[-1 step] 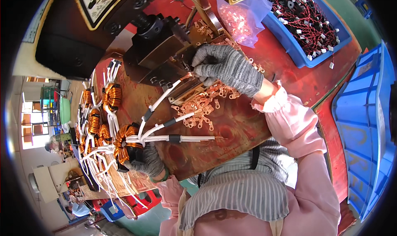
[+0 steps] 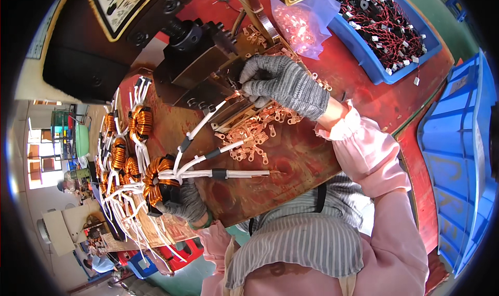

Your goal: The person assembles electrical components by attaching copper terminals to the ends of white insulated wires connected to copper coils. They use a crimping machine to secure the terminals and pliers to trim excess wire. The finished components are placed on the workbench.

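My left hand, in a grey knit glove, is closed round a toroidal coil wound with copper wire; the coil hides most of its fingers. White sleeved leads run from the coil to the right, some bound with black bands. One lead slants up to the dark jaws of a press. At that lead's end my right hand, also gloved, pinches a small copper ring terminal beside the jaws. Loose copper ring terminals lie heaped below the right hand.
More coils with white leads crowd the bench on the left. At the back are a clear bag of terminals and a blue tray of red-black wires with white connectors. A blue crate stands at right. The press body overhangs the upper left.
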A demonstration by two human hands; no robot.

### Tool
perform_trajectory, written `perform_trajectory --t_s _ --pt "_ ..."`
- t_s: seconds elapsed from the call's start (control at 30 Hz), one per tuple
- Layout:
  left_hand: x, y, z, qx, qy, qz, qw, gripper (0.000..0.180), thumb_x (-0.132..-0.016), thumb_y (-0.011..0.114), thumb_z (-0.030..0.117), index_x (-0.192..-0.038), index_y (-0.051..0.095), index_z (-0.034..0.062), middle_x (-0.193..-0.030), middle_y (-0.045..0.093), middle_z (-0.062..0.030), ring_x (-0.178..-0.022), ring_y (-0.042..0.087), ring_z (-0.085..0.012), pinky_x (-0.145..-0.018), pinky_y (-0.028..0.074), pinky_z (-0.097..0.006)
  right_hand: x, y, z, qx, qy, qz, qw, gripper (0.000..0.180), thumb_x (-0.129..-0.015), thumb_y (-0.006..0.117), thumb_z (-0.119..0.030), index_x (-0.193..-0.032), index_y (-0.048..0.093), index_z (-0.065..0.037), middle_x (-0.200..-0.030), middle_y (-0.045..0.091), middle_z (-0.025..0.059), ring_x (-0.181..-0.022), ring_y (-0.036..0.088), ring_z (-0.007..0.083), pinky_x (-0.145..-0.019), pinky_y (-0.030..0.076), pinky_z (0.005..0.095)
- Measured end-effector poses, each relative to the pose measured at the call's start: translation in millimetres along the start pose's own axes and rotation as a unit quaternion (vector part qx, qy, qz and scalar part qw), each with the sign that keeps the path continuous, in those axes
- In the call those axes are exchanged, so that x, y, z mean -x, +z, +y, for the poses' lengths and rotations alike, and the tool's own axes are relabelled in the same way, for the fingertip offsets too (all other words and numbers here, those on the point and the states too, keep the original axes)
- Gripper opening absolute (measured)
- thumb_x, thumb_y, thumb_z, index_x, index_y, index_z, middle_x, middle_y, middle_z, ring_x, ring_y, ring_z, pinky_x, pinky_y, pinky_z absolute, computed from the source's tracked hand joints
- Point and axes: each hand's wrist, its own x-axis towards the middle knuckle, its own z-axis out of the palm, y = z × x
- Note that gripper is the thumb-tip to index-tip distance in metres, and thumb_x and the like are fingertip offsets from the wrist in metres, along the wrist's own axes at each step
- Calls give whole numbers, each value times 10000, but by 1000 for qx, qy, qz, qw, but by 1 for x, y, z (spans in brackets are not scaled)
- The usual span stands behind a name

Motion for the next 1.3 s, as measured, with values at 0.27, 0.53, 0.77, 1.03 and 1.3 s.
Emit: perform_trajectory --t_s 0.27,0.53,0.77,1.03,1.3 --pt "-5 16 3 6 -6 1 1000 677 -798 608 474 -1342 403 125 -1416 351 -57 -1297 304 -291 -1036 258 -584 -11 -2 -2 46 13 -7 999 160 -835 626 -49 -986 602 -2 -854 641 75 -705 637 137 -622 556 244" --pt "-4 20 7 18 -28 16 999 632 -840 547 478 -1333 411 106 -1410 362 -65 -1297 307 -309 -1037 235 -610 -16 -3 -3 76 29 8 997 150 -836 631 -61 -970 605 2 -824 655 72 -673 639 130 -584 545 241" --pt "-5 -6 4 88 -21 -13 996 585 -870 520 445 -1336 408 111 -1407 369 -63 -1289 326 -303 -1043 239 -606 -15 -7 -2 109 3 19 994 173 -829 639 -59 -988 605 -1 -817 647 66 -671 629 123 -590 540 243" --pt "-3 19 5 -16 -25 84 996 683 -803 581 500 -1336 411 108 -1400 362 -109 -1294 313 -320 -1048 249 -594 -11 -12 6 164 -124 129 970 150 -836 640 -118 -939 617 -13 -770 629 52 -642 587 103 -579 504 238" --pt "-3 5 4 41 -19 81 996 689 -801 585 495 -1332 410 93 -1399 359 -115 -1298 305 -321 -1060 234 -587 -5 -16 3 137 -159 160 965 165 -875 610 -143 -982 593 -20 -810 596 13 -667 559 77 -591 487 209"
